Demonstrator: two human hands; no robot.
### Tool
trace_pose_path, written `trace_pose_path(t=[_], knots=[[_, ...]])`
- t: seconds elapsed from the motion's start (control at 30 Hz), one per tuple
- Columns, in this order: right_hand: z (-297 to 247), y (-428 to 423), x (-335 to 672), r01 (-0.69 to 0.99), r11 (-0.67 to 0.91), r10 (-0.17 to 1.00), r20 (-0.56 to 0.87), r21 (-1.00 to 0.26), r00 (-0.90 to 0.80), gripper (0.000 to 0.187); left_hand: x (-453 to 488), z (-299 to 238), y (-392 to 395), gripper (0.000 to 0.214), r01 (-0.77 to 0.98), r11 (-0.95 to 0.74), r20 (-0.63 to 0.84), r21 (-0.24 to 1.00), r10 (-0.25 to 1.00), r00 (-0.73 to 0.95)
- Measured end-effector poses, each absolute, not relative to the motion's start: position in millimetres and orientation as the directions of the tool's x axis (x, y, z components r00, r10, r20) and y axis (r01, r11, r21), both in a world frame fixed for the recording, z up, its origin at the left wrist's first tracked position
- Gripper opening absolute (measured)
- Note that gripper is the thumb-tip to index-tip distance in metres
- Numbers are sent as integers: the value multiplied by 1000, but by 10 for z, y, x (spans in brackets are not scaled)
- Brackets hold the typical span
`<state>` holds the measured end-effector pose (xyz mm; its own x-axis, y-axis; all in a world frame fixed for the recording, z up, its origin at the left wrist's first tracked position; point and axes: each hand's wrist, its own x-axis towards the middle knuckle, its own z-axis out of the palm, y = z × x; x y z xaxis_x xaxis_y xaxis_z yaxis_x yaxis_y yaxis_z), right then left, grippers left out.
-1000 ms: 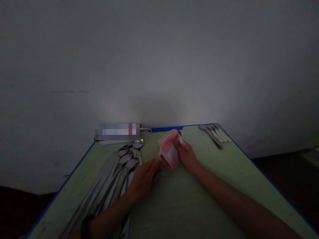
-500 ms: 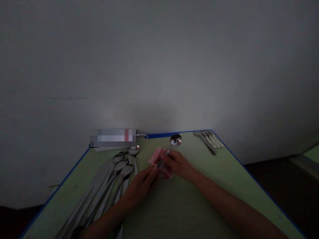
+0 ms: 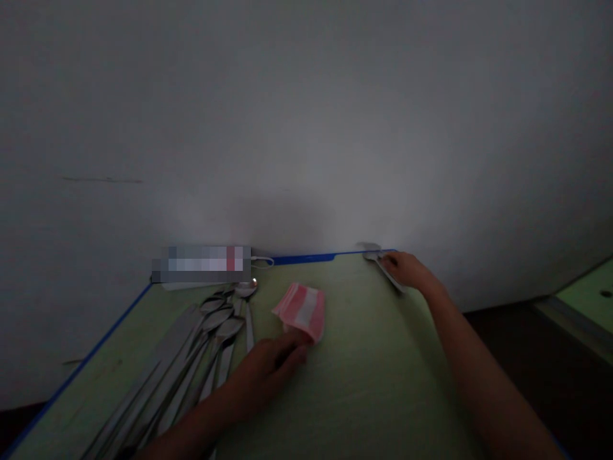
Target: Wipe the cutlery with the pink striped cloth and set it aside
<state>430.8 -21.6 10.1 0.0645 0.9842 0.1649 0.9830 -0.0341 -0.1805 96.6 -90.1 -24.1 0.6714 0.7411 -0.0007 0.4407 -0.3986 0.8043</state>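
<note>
A folded pink-and-white cloth (image 3: pixel 301 310) lies on the green table (image 3: pixel 364 377) near its middle. My left hand (image 3: pixel 271 361) rests on the table with its fingers stretched out, the fingertips touching the cloth's near corner. My right hand (image 3: pixel 405 268) reaches to the far right corner, its fingers closed on a metal spoon (image 3: pixel 372 255) among the few spoons lying there. That spoon's bowl points at the table's back edge.
Several long metal spoons and knives (image 3: pixel 201 351) lie in a row on the left of the table. A blurred-out flat object (image 3: pixel 201 265) with a white cable sits at the back edge against the grey wall. The table has a blue rim (image 3: pixel 306 258).
My right hand has let go of the cloth and carried the spoon from the middle to the far right corner. The cloth now lies on the table by my left hand.
</note>
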Motion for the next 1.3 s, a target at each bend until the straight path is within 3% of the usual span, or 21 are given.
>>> trace_pose_path(t=[0.33, 0.7, 1.3], knots=[[-195, -88, 4353, 957, -283, 939, 181, -68, 291, 28, 971, -254, -892, 28, 461, -414, -20, 785, 727, 686], [-257, -103, 4252, 946, -310, 919, 222, -98, 324, 26, 972, -295, -888, 28, 495, -441, -15, 749, 735, 678], [-313, -94, 4183, 931, -364, 924, 117, -25, 365, 30, 959, -321, -883, 29, 502, -492, -17, 711, 702, 712]])
